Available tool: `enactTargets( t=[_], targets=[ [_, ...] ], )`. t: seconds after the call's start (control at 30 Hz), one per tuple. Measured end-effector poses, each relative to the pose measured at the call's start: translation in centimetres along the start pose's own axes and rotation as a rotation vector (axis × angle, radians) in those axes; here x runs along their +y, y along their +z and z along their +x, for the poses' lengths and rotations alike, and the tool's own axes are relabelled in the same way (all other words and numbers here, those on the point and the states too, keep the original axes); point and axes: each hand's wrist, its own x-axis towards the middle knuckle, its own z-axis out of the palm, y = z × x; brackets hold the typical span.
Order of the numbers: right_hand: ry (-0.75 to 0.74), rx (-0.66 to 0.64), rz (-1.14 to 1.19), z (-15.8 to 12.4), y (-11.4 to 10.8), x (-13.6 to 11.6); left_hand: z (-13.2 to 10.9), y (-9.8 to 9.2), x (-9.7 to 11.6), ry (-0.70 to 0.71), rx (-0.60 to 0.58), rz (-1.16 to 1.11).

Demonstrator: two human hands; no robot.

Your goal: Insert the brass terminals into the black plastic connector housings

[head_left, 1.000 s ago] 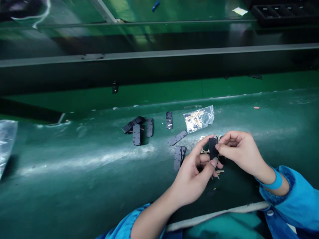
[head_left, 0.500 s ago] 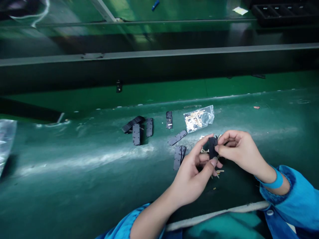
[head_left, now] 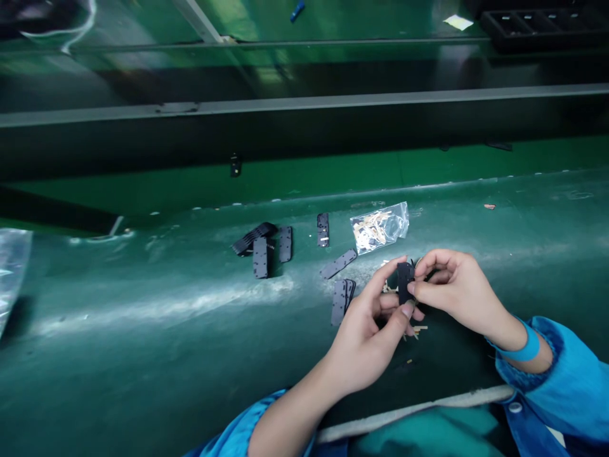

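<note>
My left hand (head_left: 368,333) pinches a small black plastic plate (head_left: 405,282) upright between thumb and fingers. My right hand (head_left: 451,289) is closed in a pinch against the plate's right edge; whatever it presses there is too small to name. Small tan metal pins (head_left: 419,329) lie loose on the green mat just below the hands. A pair of stacked black plates (head_left: 341,301) lies directly left of my left hand.
A clear bag of tan pins (head_left: 379,227) lies beyond the hands. More black plates lie singly (head_left: 338,263) (head_left: 323,229) and in a pile (head_left: 262,246) to the left. A clear plastic bag (head_left: 10,270) sits at the far left. A conveyor rail (head_left: 304,101) runs behind.
Both hands stay almost still on the plate; my right fingers have shifted slightly left against it. A small dark item on the belt behind has drifted right.
</note>
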Motion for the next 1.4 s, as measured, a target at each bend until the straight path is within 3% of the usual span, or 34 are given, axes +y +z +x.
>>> enactTargets(
  t=[0.3, 0.47, 0.67, 0.93, 1.23, 1.4],
  targets=[
    [-0.009, -0.123, 0.111, 0.3, -0.3, -0.3, 0.1, -0.3, 0.2, 0.015, -0.031, -0.035],
    [0.028, -0.095, 0.126, 0.5, -0.6, 0.1, 0.1, -0.4, 0.3, 0.035, -0.066, -0.007],
    [-0.032, -0.078, 0.108, 0.6, -0.8, 0.2, 0.2, -0.8, 0.3, 0.053, -0.087, -0.025],
    [-0.102, -0.335, 0.196, 0.9, -1.1, 0.6, 0.8, -1.6, 0.5, 0.036, -0.213, -0.401],
    [-0.158, -0.287, 0.111, 0.0, -0.6, -0.2, 0.4, -0.7, 0.1, 0.065, -0.061, -0.057],
    [-0.181, -0.305, 0.122, 0.2, -1.0, 0.0, 0.4, -0.9, -0.2, 0.057, -0.086, -0.063]
  ],
)
